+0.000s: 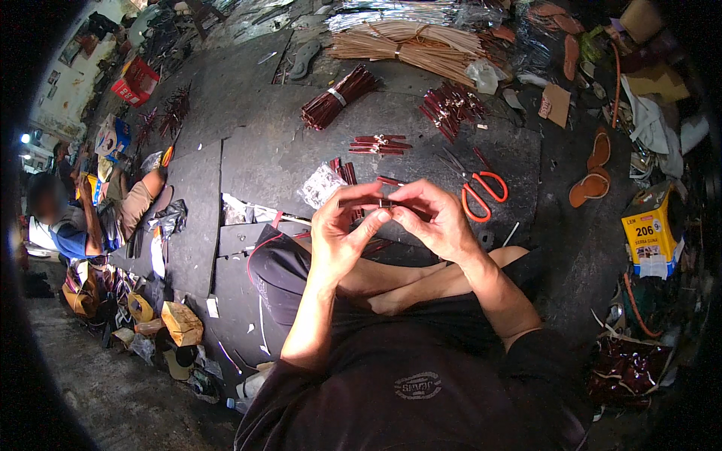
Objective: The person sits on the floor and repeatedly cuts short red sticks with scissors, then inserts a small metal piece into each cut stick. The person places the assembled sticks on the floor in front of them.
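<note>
My left hand (340, 229) and my right hand (440, 222) meet in front of my crossed legs. Between their pinched fingertips is a thin dark red strap (359, 203) with a small metal buckle (386, 203) at its middle. Parts of the strap are hidden behind the fingers. Just beyond my left hand lies a clear plastic bag (322, 185) of small shiny pieces, beside more dark red straps (348, 173). Orange-handled scissors (483, 195) lie to the right of my right hand. A small row of straps with buckles (380, 144) rests farther out.
A tied bundle of dark red strips (340, 98) and a pile of buckled straps (453, 109) lie beyond. Long tan strips (406, 46) are stacked at the far edge. Sandals (590, 186) and a yellow container (648, 231) stand right. Another person (90, 218) sits at left.
</note>
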### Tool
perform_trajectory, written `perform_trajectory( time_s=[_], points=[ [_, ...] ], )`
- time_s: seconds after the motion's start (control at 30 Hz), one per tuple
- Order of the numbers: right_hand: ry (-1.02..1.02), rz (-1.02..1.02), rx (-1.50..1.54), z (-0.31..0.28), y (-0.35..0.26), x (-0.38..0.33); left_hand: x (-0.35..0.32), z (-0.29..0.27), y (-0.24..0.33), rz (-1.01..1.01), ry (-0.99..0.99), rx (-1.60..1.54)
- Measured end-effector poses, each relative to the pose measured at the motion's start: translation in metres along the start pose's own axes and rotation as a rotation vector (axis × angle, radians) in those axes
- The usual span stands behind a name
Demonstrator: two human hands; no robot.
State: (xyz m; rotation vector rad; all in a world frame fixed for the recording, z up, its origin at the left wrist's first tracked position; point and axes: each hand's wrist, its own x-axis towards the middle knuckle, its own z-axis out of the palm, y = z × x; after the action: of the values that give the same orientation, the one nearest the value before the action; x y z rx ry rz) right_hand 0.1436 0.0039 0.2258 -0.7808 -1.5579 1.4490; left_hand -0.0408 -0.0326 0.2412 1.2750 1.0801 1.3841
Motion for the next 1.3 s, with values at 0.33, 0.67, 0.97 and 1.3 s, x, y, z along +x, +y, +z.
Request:
perform_trajectory(
  time_s=[0.33, 0.67, 0.97, 1.3],
  points=[
    [0.364, -0.467, -0.988, 0.009, -0.025, -0.003, -0.006, 0.008, -0.014, -0.121, 0.099, -0.156],
    [0.111, 0.044, 0.046, 0.007, 0.000, -0.002, -0.005, 0.012, -0.021, -0.088, 0.065, -0.196],
    [0.303, 0.028, -0.003, 0.019, 0.003, -0.006, -0.006, 0.017, -0.011, -0.105, 0.093, -0.124],
    [0.155, -0.130, -0.356, 0.003, -0.012, 0.000, -0.008, 0.012, -0.006, -0.183, 0.068, -0.105]
  ],
)
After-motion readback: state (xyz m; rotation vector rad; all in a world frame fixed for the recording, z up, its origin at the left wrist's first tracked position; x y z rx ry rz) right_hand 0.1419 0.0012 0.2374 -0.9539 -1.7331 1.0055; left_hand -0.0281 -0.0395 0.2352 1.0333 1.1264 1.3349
